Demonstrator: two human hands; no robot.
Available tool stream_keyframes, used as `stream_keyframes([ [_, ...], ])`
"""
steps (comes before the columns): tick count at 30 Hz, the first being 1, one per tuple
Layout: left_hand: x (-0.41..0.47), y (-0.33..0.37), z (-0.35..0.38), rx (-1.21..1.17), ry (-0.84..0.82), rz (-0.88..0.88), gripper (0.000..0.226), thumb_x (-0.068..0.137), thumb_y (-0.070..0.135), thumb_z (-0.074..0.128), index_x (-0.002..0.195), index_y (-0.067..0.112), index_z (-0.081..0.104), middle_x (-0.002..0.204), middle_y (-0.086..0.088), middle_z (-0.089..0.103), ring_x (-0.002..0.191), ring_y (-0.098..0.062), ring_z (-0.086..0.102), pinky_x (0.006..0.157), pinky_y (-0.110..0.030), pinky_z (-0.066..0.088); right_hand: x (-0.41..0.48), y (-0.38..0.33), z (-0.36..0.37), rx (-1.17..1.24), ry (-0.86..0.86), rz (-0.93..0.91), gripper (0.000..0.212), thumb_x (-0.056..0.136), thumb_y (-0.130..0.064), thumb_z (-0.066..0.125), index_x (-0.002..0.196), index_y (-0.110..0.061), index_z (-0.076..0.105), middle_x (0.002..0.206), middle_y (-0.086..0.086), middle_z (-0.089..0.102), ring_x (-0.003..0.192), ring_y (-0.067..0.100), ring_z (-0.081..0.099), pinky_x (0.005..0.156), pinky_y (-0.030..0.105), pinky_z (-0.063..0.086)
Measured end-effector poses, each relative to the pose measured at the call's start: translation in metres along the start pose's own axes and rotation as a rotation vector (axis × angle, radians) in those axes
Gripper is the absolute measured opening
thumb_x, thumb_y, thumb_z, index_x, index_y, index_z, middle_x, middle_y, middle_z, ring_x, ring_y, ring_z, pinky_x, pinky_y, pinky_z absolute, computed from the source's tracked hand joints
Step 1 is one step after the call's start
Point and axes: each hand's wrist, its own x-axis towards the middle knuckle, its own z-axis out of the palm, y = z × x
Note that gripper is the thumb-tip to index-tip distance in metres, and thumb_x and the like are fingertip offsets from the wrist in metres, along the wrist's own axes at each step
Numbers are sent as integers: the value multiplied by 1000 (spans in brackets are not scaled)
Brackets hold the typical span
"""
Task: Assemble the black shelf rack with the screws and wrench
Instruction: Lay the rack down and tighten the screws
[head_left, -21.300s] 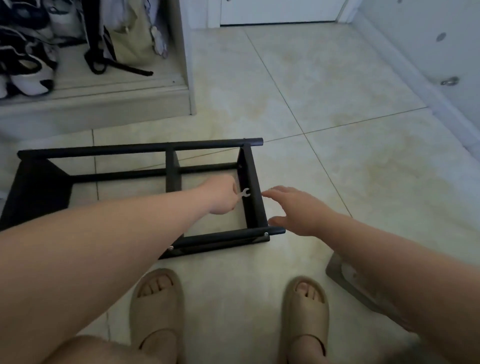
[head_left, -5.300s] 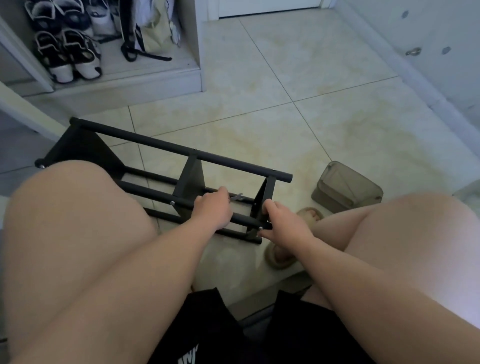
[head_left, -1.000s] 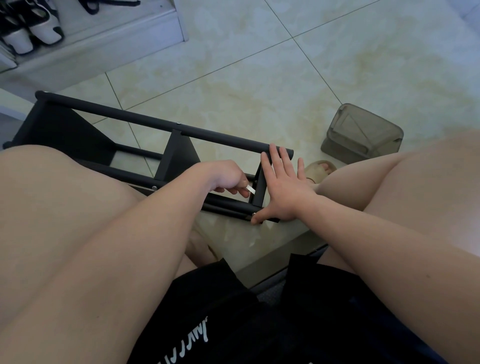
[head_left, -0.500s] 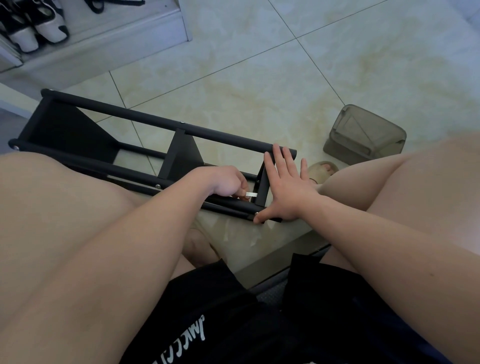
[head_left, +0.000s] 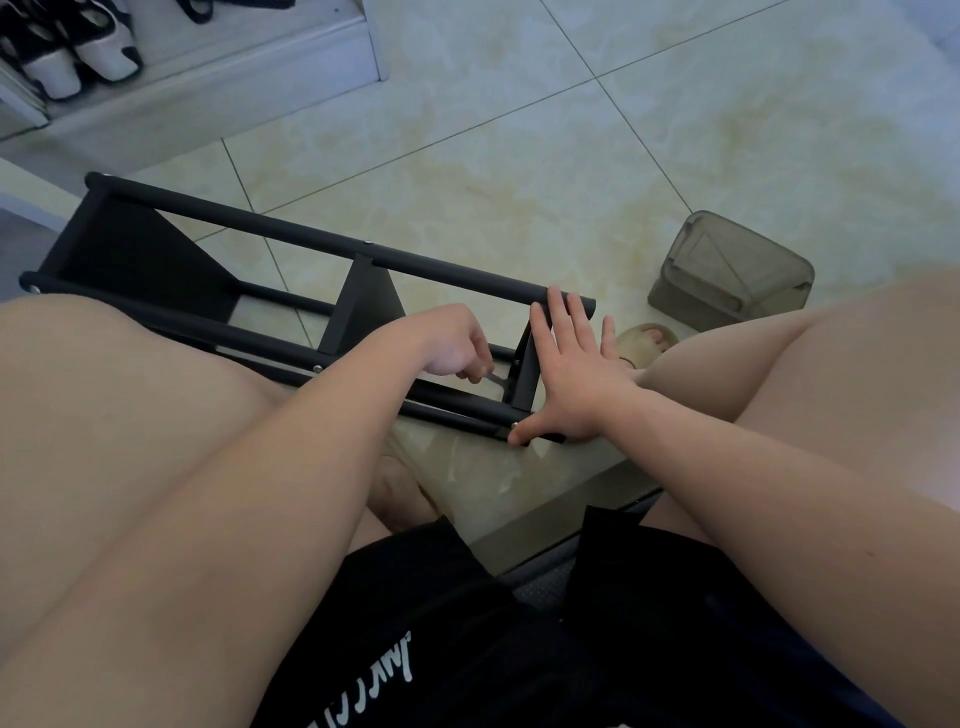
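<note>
The black shelf rack (head_left: 332, 249) lies on its side on the tiled floor between my knees. My left hand (head_left: 457, 343) reaches inside its right end and pinches a small silver wrench (head_left: 497, 378), whose tip meets the inner face of the end panel (head_left: 524, 374). My right hand (head_left: 576, 379) lies flat with straight fingers against the outside of that end panel, the thumb touching a silver screw head (head_left: 515, 426) on the near bar. Whatever the wrench sits on is hidden.
A translucent grey plastic box (head_left: 727, 275) sits on the floor to the right of the rack, beyond my right knee. A sandalled foot (head_left: 647, 340) shows beside it. Black-and-white shoes (head_left: 72, 52) stand on a raised ledge at the top left.
My left hand has shifted slightly with the wrench at the end panel. My right hand stays flat on the panel. The view has barely moved.
</note>
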Motion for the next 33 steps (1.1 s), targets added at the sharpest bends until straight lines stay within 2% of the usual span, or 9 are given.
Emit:
stream_keyframes([
  [3,3,6,2,-25,-6,18,14,86,12,67,89,23,76,87,2,75,83,-12,67,67,-23,49,0,0,0,1,1,2,158,57,-85,73,155,-13,-28,160,8,-40,147,28,-38,118,59,-16],
  [6,8,9,8,-180,-13,-6,13,89,14,62,89,15,75,93,-3,72,85,-16,63,83,-34,57,0,-1,0,2,8,-1,158,57,-84,73,156,-13,-27,160,8,-40,148,29,-37,118,59,-15],
  [10,14,9,16,-436,9,-86,6,94,20,65,90,19,70,95,1,69,85,-9,65,71,-26,53,0,-1,1,0,11,-3,157,58,-84,73,156,-12,-27,160,9,-40,148,29,-37,118,59,-15],
  [13,17,11,19,-596,42,-146,4,94,18,66,93,19,71,92,1,72,76,-8,68,68,-26,52,0,-1,0,2,10,-6,157,58,-85,73,156,-13,-27,160,9,-40,148,29,-36,118,59,-15],
  [19,21,19,23,-662,143,-199,7,90,18,70,96,17,74,81,4,73,68,-4,68,66,-23,48,0,-1,0,2,9,-5,157,58,-85,73,156,-12,-27,160,9,-39,148,29,-36,119,59,-14],
  [22,21,23,23,-688,138,-231,5,92,22,68,89,21,73,82,3,73,71,-4,67,68,-24,46,0,0,1,13,11,-7,158,57,-84,74,156,-13,-27,160,8,-40,148,28,-37,119,60,-14],
  [25,22,26,22,-737,146,-267,7,94,23,66,98,19,71,86,1,73,71,-5,66,68,-24,46,0,0,1,15,12,-7,158,57,-84,74,156,-13,-27,160,8,-40,148,28,-37,119,60,-14],
  [28,22,26,21,-778,104,-296,10,97,24,64,103,19,70,86,3,72,75,-6,66,71,-25,47,1,0,2,16,16,-8,159,56,-85,73,156,-13,-27,160,8,-39,148,29,-37,119,60,-14],
  [33,22,24,21,-746,36,-311,10,97,24,63,90,22,69,80,6,73,77,-7,68,78,-28,48,1,1,3,15,20,-9,159,56,-86,73,156,-13,-27,160,9,-39,148,29,-37,119,60,-14],
])
